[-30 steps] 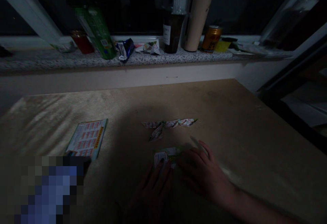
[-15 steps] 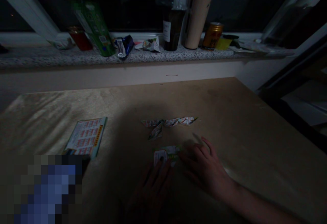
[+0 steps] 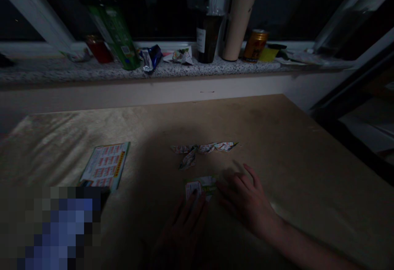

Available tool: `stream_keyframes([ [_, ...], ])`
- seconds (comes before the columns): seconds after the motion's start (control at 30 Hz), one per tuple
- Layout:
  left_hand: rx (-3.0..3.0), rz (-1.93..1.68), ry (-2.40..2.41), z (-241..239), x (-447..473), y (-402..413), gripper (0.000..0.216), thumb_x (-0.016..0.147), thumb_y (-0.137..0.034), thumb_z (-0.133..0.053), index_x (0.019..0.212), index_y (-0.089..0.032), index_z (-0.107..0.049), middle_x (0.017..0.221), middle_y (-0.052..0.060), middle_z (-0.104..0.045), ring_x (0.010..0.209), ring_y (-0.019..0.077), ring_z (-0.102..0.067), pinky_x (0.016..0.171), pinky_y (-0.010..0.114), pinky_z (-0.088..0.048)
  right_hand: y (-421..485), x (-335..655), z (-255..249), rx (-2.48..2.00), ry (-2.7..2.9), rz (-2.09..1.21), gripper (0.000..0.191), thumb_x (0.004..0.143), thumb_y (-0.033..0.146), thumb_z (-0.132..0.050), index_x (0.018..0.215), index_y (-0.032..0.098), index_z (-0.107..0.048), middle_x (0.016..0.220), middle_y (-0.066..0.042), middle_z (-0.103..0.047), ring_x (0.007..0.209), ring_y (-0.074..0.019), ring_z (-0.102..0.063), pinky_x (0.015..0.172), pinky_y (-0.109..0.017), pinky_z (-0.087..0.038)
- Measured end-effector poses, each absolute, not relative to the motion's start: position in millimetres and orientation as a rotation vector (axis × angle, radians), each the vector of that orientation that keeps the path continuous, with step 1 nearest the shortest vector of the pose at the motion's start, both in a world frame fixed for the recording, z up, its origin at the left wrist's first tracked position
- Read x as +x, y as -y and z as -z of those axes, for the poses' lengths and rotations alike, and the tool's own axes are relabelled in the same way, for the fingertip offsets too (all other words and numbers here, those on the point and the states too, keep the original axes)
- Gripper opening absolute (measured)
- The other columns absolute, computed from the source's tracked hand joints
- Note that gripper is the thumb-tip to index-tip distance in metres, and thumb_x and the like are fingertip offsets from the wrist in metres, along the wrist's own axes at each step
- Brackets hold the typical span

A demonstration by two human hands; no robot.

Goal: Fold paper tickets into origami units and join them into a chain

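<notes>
A small printed paper piece [image 3: 210, 180], green and white, lies flat on the table in deep shadow. My left hand [image 3: 184, 223] rests on its lower left part with fingers stretched out. At the paper's right edge is my right hand [image 3: 248, 198], its fingers loosely bent and apart, the little finger raised. Its fingertips touch or nearly touch the paper; the dim light hides which. Just beyond both hands lie twisted strips of printed paper [image 3: 206, 148], one strip pointing down toward my left hand.
A printed leaflet [image 3: 106, 163] lies on the brown table [image 3: 277, 138] at left, with a pixelated blue shape below it. Along the granite sill [image 3: 172, 69] stand a green bottle [image 3: 118, 40], red jar [image 3: 100, 49], dark cup [image 3: 208, 36], cardboard tube [image 3: 240, 19] and orange can [image 3: 255, 46].
The view has shifted very slightly. Both hands and the paper keep almost the same place, with no clear movement.
</notes>
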State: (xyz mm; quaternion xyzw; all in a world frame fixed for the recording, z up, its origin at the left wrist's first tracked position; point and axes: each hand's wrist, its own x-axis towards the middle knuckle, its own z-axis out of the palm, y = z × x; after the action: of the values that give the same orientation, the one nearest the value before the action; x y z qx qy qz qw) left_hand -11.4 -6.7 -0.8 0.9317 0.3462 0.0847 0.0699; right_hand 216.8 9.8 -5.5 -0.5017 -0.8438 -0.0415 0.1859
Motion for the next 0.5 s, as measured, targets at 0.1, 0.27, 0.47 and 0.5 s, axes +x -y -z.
stream_keyframes([
  [0.1,2.815,-0.263,-1.029,1.6,-11.7,6.5,0.086,0.077,-0.061,-0.049,0.143,-0.014,-0.017,0.143,0.012,-0.034,0.129,0.0316,-0.03,0.103,0.045,-0.025,-9.6,216.7,6.9,-1.396,2.349,0.174,0.028,0.09,0.034,-0.045,0.11,0.022,-0.06,0.093,-0.004,-0.063,0.088,-0.0206,-0.056,0.102,-0.051,-0.025],
  [0.27,2.865,-0.279,-1.022,4.2,-11.6,9.8,0.087,0.075,-0.061,-0.052,0.14,-0.01,-0.024,0.144,0.012,-0.032,0.131,0.0311,-0.025,0.104,0.044,-0.021,-11.5,214.6,11.2,-1.385,2.359,0.225,0.026,0.092,0.031,-0.042,0.106,0.019,-0.061,0.089,-0.003,-0.064,0.086,-0.0197,-0.057,0.102,-0.051,-0.026],
  [0.47,2.895,-0.308,-1.065,5.4,-11.9,5.8,0.072,0.078,-0.044,-0.057,0.137,-0.01,-0.031,0.143,0.011,-0.034,0.13,0.0289,-0.03,0.104,0.042,-0.027,-16.2,214.1,10.4,-1.323,2.368,0.16,0.023,0.091,0.026,-0.044,0.106,0.017,-0.06,0.102,-0.006,-0.065,0.102,-0.0206,-0.056,0.103,-0.05,-0.03],
  [0.5,2.914,-0.342,-1.005,5.9,-12.5,3.1,0.067,0.079,-0.042,-0.056,0.135,-0.011,-0.035,0.141,0.01,-0.038,0.128,0.0281,-0.033,0.104,0.041,-0.028,-16.3,214.4,8.8,-1.299,2.375,0.145,0.023,0.091,0.025,-0.045,0.106,0.016,-0.06,0.107,-0.006,-0.064,0.107,-0.0209,-0.054,0.104,-0.05,-0.029],
])
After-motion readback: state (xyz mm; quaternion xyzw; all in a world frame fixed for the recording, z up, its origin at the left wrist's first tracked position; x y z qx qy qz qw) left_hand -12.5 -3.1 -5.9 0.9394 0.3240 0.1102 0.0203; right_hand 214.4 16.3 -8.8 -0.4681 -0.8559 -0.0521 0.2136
